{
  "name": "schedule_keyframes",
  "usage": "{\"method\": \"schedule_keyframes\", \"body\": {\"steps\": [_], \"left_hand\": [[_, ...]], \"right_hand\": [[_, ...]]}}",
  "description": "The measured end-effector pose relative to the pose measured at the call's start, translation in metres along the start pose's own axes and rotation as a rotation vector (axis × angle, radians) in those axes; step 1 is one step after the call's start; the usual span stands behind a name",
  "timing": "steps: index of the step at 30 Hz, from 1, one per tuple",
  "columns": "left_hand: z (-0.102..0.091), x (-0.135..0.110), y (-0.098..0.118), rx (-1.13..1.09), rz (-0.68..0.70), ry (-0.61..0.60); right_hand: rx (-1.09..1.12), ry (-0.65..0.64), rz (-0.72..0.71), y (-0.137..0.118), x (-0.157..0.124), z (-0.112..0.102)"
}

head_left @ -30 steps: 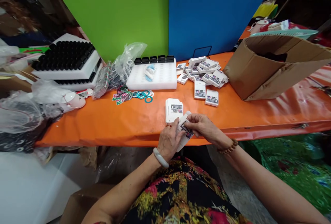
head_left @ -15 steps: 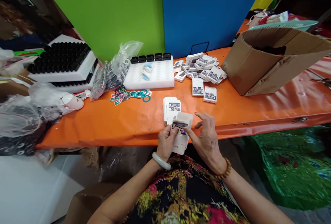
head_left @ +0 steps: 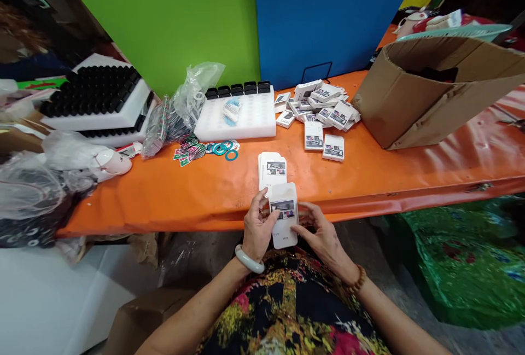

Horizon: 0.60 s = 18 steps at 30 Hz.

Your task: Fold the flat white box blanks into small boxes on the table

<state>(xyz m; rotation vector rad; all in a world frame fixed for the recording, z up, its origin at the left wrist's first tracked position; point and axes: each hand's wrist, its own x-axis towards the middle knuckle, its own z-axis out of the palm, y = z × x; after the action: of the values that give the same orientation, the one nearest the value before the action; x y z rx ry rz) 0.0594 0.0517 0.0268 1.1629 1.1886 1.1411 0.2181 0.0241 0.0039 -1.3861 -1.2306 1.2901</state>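
Observation:
Between my two hands is a flat white printed carton [head_left: 284, 233] with small product pictures on its face, held over the table's front edge. My left hand [head_left: 259, 225] grips its left side, thumb lying on the printed face. On the opposite side my right hand [head_left: 322, 237] pinches the carton's edge, the thumb on top and the other fingers partly hidden behind. Just beyond it, a stack of flat white cartons [head_left: 271, 167] lies on the orange tabletop. Farther right is a heap of folded small white boxes [head_left: 324, 104].
A tall cardboard box [head_left: 414, 98] stands open at right. White foam trays [head_left: 241, 123] with black pieces sit at the back and left. Teal rings [head_left: 232, 155], small printed cards [head_left: 189, 151] and plastic bags [head_left: 186, 109] lie near them. Green plastic [head_left: 459, 267] covers something below right.
My right hand has come down and in from above the carton to its right edge. The carton now lies flatter, its face more fully visible, and my left hand has shifted slightly left.

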Motion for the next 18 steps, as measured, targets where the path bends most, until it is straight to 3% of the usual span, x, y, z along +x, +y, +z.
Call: {"method": "schedule_keyframes", "body": {"steps": [4,12,18], "left_hand": [[-0.006,-0.011,-0.007,0.109,-0.018,-0.152],[-0.01,-0.022,-0.021,0.259,-0.143,-0.263],[-0.009,-0.023,-0.015,0.295,-0.117,-0.266]], "right_hand": [[-0.042,0.05,-0.056,0.004,-0.01,0.0],[0.228,-0.034,0.171,0.013,-0.024,0.002],[-0.003,-0.073,0.091,0.005,-0.032,-0.001]]}}
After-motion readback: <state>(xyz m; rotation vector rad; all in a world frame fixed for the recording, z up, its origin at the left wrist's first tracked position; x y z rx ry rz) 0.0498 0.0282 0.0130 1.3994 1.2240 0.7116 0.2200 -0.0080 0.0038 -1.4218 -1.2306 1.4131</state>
